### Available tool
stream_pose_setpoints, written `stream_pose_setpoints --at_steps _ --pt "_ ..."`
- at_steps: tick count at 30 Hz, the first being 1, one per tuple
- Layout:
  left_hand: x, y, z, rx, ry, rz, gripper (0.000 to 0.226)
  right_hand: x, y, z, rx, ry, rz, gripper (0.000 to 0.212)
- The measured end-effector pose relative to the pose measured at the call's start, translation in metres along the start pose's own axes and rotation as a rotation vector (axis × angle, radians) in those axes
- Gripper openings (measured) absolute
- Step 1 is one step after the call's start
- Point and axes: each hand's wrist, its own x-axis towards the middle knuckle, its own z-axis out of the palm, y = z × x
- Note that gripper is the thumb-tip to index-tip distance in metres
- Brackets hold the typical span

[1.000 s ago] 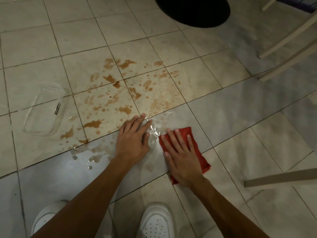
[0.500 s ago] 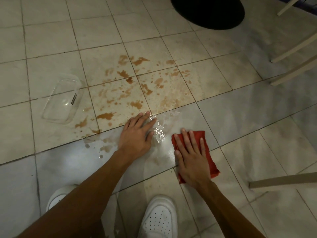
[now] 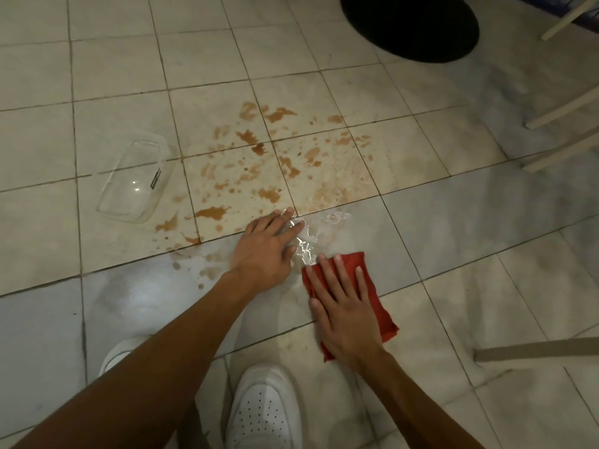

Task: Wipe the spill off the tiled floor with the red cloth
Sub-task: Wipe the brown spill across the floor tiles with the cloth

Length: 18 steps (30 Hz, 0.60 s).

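Note:
A brown spill (image 3: pixel 269 166) lies in blotches and smears across several pale floor tiles ahead of me, with a glossy wet patch (image 3: pixel 308 241) at its near edge. My right hand (image 3: pixel 343 315) presses flat, fingers spread, on the red cloth (image 3: pixel 369 286), just below and right of the wet patch. Flat on the floor, fingers together, my left hand (image 3: pixel 265 247) rests at the near edge of the spill, left of the cloth. Part of the cloth is hidden under my right hand.
A clear plastic container (image 3: pixel 136 179) lies on the floor left of the spill. A black round mat (image 3: pixel 411 24) sits far ahead. Pale furniture legs (image 3: pixel 564 105) stand at the right, another bar (image 3: pixel 538 351) near right. My white shoes (image 3: pixel 265 406) are below.
My right hand has slid the red cloth slightly right and toward me, away from my left hand. The view has shifted, so the spill and container appear further right. The left hand stays planted.

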Motion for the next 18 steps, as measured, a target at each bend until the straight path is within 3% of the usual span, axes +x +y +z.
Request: stream_pose_setpoints --at_steps 3,5,10,12,18 --pt "-0.002 -0.007 -0.001 -0.004 0.013 0.016 0.054 -0.019 0.008 0.009 -0.049 -0.025 -0.257 0.062" --pt "-0.004 -0.015 -0.002 0.002 0.032 0.018 0.054 -0.028 0.025 0.006 -0.071 -0.036 -0.323 0.062" --pt "-0.006 -0.023 0.000 -0.008 0.090 0.027 0.051 -0.008 0.016 0.000 -0.024 0.020 -0.031 0.062" --pt "-0.006 -0.022 0.001 -0.014 0.097 0.026 0.051 0.000 -0.002 0.002 -0.004 0.025 -0.051 0.062" --pt "-0.006 -0.025 -0.001 -0.034 0.096 0.039 0.049 -0.025 0.012 0.008 -0.040 -0.071 -0.539 0.060"
